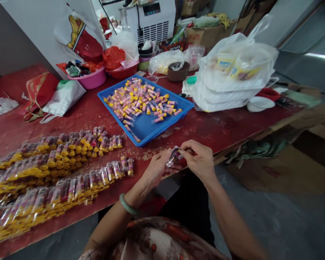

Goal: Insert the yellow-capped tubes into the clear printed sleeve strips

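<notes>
Two bare hands close together at the near edge of the red table (219,124), both on one small, shiny packet (174,156). Cupped low in the left hand (158,165), palm turned up; pinched at its upper right edge between thumb and forefinger of the right hand (199,157). Too small and blurred to tell the contents, possibly a tube like the film-wrapped tubes (109,172) stacked in long rows to the left. Probably very light, with thin, crinkly, rather slippery film, soft at the edges and stiffer through the middle if filled. Best supported along the body by the left fingers, with only the loose film edge taken between right thumb and fingertip; a hard tug perhaps enough to tear or stretch it. Farther off, in the blue tray (165,126), a heap of loose, yellow-capped tubes (137,104) with pink showing through clear walls: likely light, rigid, smooth and prone to roll, so easier to lift by the capped end or across the middle, without much squeezing.
</notes>
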`<state>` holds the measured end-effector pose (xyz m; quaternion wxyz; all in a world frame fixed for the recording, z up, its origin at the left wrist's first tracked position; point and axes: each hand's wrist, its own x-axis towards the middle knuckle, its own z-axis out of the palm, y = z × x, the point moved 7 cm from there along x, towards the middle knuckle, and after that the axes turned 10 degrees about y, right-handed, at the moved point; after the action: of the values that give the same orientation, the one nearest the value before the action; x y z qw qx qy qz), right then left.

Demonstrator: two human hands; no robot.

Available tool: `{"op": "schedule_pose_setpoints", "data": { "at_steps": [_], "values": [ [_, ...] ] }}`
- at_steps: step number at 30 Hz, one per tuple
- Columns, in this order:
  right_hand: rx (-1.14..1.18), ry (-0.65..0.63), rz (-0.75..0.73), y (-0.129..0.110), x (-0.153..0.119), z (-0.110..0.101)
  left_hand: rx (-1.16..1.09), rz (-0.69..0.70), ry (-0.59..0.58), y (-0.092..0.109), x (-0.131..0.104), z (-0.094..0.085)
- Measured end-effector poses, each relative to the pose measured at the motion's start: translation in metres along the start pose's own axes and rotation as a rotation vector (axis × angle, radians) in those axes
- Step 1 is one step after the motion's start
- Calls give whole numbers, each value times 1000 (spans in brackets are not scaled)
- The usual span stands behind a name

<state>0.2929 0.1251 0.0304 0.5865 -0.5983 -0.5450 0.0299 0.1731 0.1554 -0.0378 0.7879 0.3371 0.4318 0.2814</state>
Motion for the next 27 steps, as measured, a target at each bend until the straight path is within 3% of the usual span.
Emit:
{"op": "schedule_pose_setpoints", "data": {
  "at_steps": [7,12,21,27],
  "values": [
    [74,-63,-4,-3,3,0,12,-45,-119,2,10,8],
    [170,-30,-112,-9,-7,-3,-38,-188,-186,-6,7,12],
    [136,-31,-273,-16,-20,-7,-24,-201,-241,-6,0,14],
    [136,-22,-310,-15,-24,-7,61,-251,-190,-9,2,11]
  ]
}}
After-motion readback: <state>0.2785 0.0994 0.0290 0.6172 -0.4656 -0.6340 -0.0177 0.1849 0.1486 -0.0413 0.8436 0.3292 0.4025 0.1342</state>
